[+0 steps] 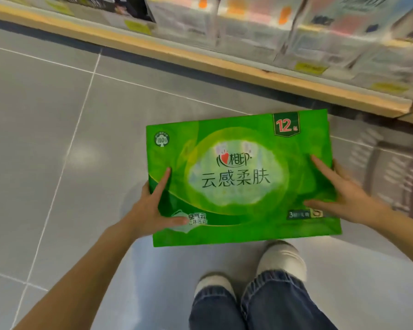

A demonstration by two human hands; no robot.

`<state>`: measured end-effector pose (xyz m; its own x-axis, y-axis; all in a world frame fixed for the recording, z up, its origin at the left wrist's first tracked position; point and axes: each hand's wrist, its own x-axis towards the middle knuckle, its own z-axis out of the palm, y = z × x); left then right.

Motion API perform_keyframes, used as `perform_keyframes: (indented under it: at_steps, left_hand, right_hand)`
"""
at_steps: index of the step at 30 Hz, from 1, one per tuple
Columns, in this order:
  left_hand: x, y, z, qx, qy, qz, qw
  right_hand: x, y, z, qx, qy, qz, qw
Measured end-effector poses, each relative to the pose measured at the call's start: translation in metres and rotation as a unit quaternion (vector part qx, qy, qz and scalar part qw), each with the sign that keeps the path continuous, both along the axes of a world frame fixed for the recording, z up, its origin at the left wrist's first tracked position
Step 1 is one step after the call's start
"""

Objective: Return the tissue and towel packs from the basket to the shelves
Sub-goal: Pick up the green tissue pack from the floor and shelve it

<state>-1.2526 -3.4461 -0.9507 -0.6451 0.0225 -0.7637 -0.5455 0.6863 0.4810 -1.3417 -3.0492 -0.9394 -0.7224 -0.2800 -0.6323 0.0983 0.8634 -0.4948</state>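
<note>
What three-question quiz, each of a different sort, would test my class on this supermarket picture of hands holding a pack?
1. True or false: both hands grip the flat green plastic-wrapped tissue pack.
2. Which number is printed at its top corner? A) 6 B) 12 C) 24
3. Fill in: the wooden-edged shelf holds pale wrapped ____.

Key: 1 true, left hand and right hand at opposite ends; 2 B; 3 packs.

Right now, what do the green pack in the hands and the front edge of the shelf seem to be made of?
Green tissue pack: probably thin glossy plastic film; its printed face carries soft glare and faint wrinkles. Shelf edge: looks like light wood or wood-look laminate with a matte finish; the blur leaves that open.
</note>
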Motion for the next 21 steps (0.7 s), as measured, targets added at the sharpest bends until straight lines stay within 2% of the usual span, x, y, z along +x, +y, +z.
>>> perform_keyframes:
  at_steps: [6, 12, 16, 21]
  left_hand:
    - [0.002, -0.011, -0.037, 0.036, 0.062, 0.012, 0.997]
    - [0.005, -0.005, -0.035, 0.136, 0.096, 0.084, 0.982]
    - [0.002, 0.000, -0.021, 0.128, 0.105, 0.079, 0.983]
    - [-0.011, -0.005, 0.028, 0.102, 0.100, 0.066, 0.988]
  right_hand:
    - [-0.003, 0.013, -0.034, -0.068, -0.038, -0.045, 0.996]
    - [-0.002, 0.001, -0.024, -0.106, -0.050, -0.106, 0.987]
    - [0.000, -0.010, -0.010, -0.079, -0.026, -0.092, 0.992]
    - [-0.005, -0.018, 0.032, -0.077, -0.057, -0.095, 0.991]
